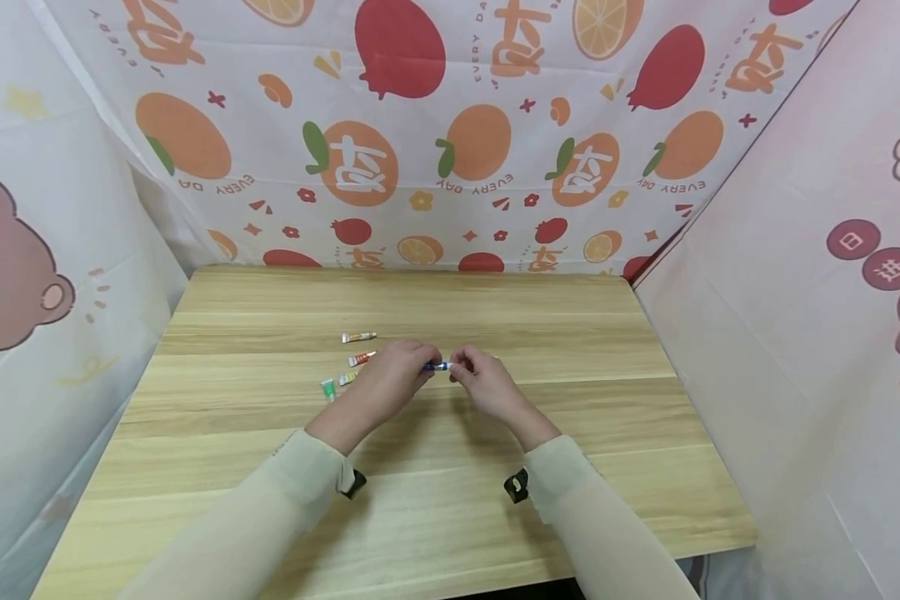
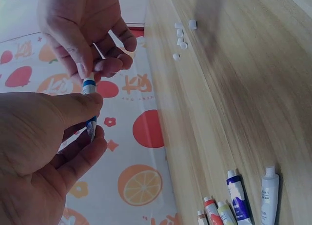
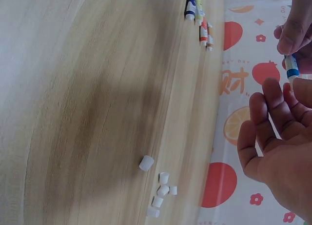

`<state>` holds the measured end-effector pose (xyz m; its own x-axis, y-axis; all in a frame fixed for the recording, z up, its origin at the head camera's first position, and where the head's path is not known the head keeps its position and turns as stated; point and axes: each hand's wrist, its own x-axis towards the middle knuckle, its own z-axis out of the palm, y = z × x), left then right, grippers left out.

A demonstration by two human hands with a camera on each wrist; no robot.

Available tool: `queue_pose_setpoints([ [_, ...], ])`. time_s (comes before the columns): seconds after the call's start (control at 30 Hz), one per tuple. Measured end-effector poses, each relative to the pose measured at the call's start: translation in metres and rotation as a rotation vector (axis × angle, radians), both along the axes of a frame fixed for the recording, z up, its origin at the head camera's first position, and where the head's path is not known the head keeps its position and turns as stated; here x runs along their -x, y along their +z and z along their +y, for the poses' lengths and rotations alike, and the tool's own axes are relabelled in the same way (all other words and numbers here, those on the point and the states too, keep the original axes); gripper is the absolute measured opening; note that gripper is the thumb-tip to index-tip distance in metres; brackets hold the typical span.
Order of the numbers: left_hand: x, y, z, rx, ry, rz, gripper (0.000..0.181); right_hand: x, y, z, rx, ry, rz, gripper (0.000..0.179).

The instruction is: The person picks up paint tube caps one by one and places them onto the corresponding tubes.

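A small blue-banded paint tube [image 1: 440, 366] is held above the table between both hands. My left hand [image 1: 397, 375] grips its body between thumb and fingers, as the left wrist view also shows. At the tube's white cap end [image 2: 88, 77], the thumb and forefinger of my right hand [image 1: 487, 385] pinch it, while the other fingers spread loosely. Beside the left forearm lie a tube with an orange-brown band [image 1: 358, 337], a red tube [image 1: 362, 358], a yellow tube [image 1: 347, 378] and a green tube [image 1: 328, 388].
Several small white caps [image 3: 163, 190] lie loose on the wooden table [image 1: 570, 333]. In the left wrist view, a purple-blue tube [image 2: 238, 198] and a pale tube [image 2: 269, 198] lie near the other tubes. A fruit-print curtain [image 1: 420, 167] hangs behind the table's far edge.
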<state>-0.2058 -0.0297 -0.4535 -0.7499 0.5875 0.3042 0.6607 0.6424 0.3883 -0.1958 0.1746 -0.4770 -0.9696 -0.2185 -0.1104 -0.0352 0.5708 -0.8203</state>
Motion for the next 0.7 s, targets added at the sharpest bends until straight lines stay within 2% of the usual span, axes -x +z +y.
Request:
queue_pose_setpoints([
  [0.23,-0.001,-0.001,0.0,0.042,-0.008,0.073,0.013,-0.001,0.0,-0.003,0.006,0.002,-0.025,0.012],
  [0.43,0.001,-0.004,0.001,0.037,-0.017,0.095,0.013,-0.001,-0.005,-0.003,0.041,0.003,-0.041,0.014],
  [0.53,0.003,-0.008,0.002,0.04,-0.015,0.083,0.014,-0.001,-0.008,0.0,0.04,-0.003,-0.044,0.016],
  [0.7,0.009,-0.015,0.001,0.08,0.014,0.023,0.021,-0.001,-0.011,0.009,0.037,0.004,-0.059,0.025],
])
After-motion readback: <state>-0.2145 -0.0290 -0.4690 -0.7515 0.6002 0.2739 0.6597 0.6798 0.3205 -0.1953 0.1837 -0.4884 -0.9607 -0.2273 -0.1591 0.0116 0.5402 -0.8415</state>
